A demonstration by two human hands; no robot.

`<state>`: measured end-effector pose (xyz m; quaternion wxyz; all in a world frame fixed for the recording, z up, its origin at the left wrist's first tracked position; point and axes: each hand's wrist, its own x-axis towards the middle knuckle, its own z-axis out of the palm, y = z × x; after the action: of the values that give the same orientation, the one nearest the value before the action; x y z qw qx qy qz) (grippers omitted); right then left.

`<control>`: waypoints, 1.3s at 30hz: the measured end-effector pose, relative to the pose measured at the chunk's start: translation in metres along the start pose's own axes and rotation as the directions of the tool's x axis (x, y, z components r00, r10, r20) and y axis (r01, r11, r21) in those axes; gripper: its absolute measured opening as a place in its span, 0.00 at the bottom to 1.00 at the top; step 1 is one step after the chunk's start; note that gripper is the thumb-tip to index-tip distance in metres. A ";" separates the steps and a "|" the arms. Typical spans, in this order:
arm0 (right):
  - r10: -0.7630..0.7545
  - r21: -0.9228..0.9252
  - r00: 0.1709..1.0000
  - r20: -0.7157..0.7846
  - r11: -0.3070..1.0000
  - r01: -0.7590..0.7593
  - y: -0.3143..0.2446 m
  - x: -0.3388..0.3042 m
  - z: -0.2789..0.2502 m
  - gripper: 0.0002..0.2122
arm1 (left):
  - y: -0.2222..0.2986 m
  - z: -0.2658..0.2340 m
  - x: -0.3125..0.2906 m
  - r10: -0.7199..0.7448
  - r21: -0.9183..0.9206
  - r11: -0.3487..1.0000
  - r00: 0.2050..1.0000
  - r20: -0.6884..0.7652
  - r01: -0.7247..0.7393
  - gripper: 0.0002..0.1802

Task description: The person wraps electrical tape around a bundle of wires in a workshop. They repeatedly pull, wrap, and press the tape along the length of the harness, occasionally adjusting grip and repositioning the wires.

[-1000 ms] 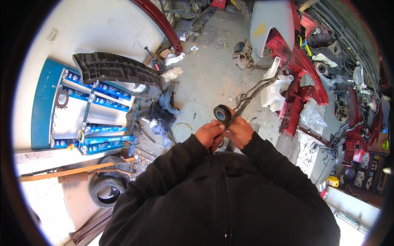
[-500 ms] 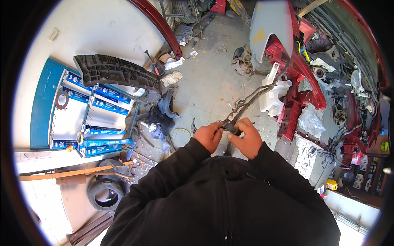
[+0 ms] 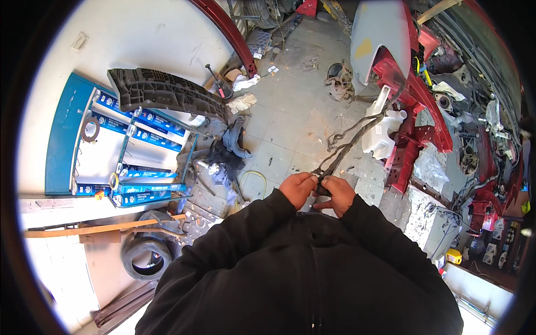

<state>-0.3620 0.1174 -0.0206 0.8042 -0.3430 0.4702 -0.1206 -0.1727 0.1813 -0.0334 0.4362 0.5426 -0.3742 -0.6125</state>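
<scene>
In front of the chest, near mid-view, I had both hands up close together on the wires (image 3: 339, 154). Left hand (image 3: 297, 190): fingers curled, thumb and forefinger pinched on the wires' near end. Right hand (image 3: 338, 194): fingertips pinched on the same end just beside it, a lower finger sticking out looser. A dark lump (image 3: 322, 190) sat between the hands, mostly hidden; I couldn't tell what it was. From there the wires ran up and right above the floor (image 3: 279, 139), with a loose branch off to one side, and crossed in front of the white tank (image 3: 378, 137). The tank was next to the red frame (image 3: 416, 100), grey fender (image 3: 377, 30) above. Over on the left I got the rack (image 3: 60, 139) with blue boxes (image 3: 146, 196), the black bumper part (image 3: 167, 95) just above it, and a tyre (image 3: 144, 245) lower down. Black sleeves (image 3: 245, 215) on both arms.
</scene>
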 end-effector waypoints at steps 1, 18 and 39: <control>-0.011 -0.008 1.000 0.024 1.000 0.011 0.001 0.003 0.000 0.15 | 0.001 0.001 -0.001 -0.033 -0.059 0.998 0.999 -0.010 0.033 0.19; -0.365 0.206 0.929 -0.059 0.906 0.369 0.012 0.034 0.008 0.18 | 0.026 -0.002 -0.011 -0.325 -0.385 0.845 0.929 0.179 0.370 0.13; -0.549 -0.744 0.835 -0.033 0.572 0.346 0.000 -0.026 -0.016 0.16 | -0.005 0.007 0.009 0.209 0.640 0.752 0.978 -0.003 -0.159 0.10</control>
<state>-0.3892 0.1233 -0.0084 0.4801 -0.7154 0.4768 -0.1745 -0.1806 0.1749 -0.0405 0.2985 0.6409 -0.5943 -0.3833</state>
